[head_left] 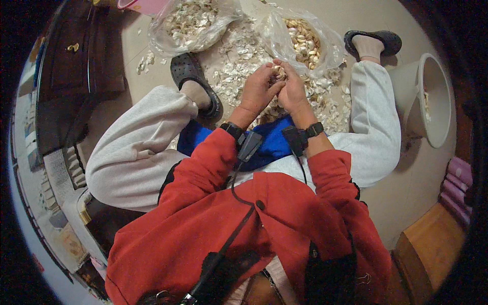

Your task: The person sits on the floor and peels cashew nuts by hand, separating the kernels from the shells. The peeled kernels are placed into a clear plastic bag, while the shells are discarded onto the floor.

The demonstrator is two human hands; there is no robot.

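Observation:
A piece of garlic (pixel 279 72) sits between the fingertips of my left hand (pixel 261 88) and my right hand (pixel 292 88), which meet above a heap of papery garlic skins (pixel 238 53) on the floor. Just beyond my right hand, a clear plastic bag (pixel 328 42) lies open around many garlic cloves (pixel 305 42). A second clear bag (pixel 160 36), full of skins and bits, rests farther off to the left. Under my wrists a blue cloth (pixel 268 150) spreads between my legs. My fingers hide part of the garlic.
To the right, a pale plastic bucket (pixel 413 95) lies tilted with some pale pieces inside. Dark wooden furniture (pixel 68 68) stands at the left. A pink container (pixel 141 5) is at the top edge. My feet, in dark clogs (pixel 187 70), flank the heap.

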